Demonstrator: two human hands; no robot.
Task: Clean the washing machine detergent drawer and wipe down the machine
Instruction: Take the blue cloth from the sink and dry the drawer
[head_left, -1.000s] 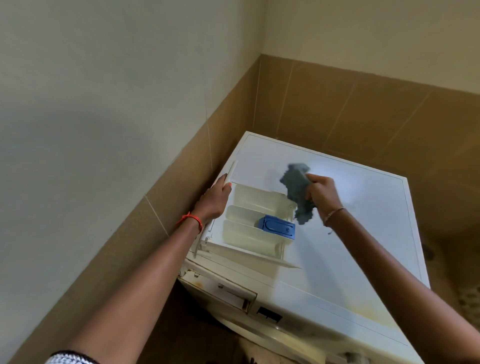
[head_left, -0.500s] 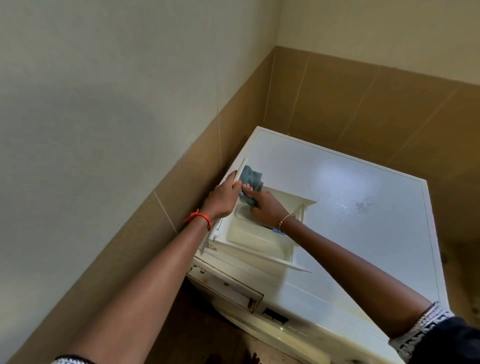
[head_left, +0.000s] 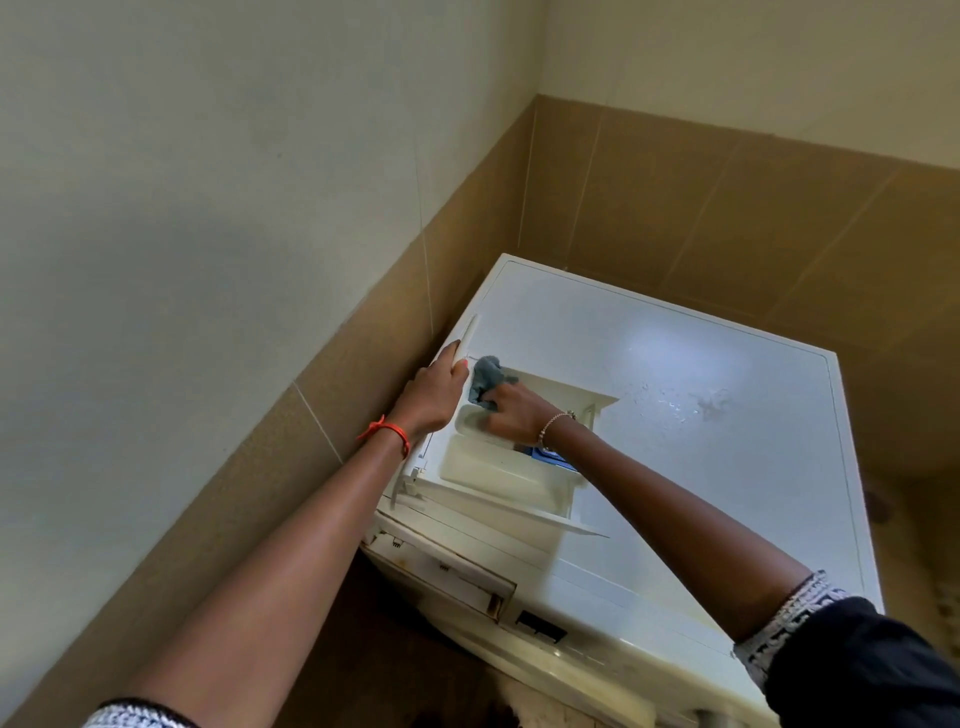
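Observation:
The white detergent drawer (head_left: 498, 475) lies on top of the white washing machine (head_left: 691, 415), at its left front. My left hand (head_left: 434, 392) grips the drawer's front panel at the left edge. My right hand (head_left: 511, 413) holds a grey-blue cloth (head_left: 485, 376) bunched in its fingers and presses it into the drawer's far left compartment. A blue insert (head_left: 550, 458) shows partly under my right wrist.
The machine stands in a corner with brown tiled walls (head_left: 727, 223) behind and to the left. Its empty drawer slot (head_left: 452, 577) shows on the front panel below. Wet marks (head_left: 711, 402) lie on the top, right of the drawer.
A second ago my right hand held the cloth above the drawer's right side. It moved left and down into the far left compartment. My left hand has kept its hold on the drawer.

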